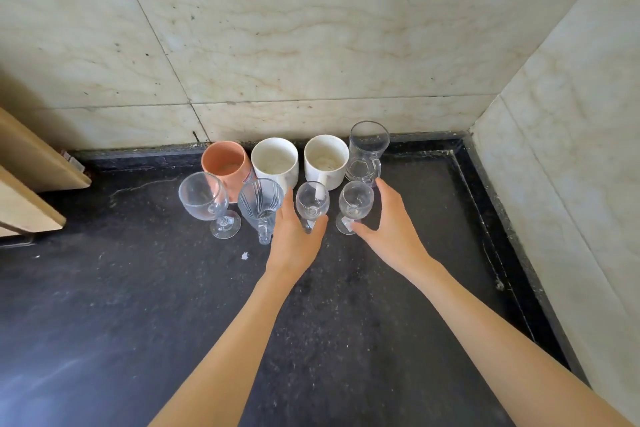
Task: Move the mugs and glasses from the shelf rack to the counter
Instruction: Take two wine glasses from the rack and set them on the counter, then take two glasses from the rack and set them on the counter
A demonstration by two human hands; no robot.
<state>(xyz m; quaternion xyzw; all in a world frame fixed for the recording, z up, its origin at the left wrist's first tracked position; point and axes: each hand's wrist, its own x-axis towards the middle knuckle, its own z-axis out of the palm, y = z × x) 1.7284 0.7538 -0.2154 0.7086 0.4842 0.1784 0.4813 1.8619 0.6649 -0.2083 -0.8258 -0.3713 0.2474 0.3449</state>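
Note:
On the dark counter [138,288] by the wall stand a terracotta mug [227,163], two white mugs [275,159] [327,159] and a tall clear glass mug [367,151]. In front of them stand a large wine glass [204,199], a ribbed glass [259,204] and two small stemmed glasses [311,199] [356,199]. My left hand [294,239] is spread around the stem of the left small glass, fingers straight, thumb to the right of the stem. My right hand [391,229] brackets the right small glass, thumb tip at its foot, fingers beside the bowl.
Marble wall panels [311,45] close off the back and the right side of the counter corner. Wooden boards [31,163] jut in at the left edge. A raised dark rim [485,204] runs along the counter's right side.

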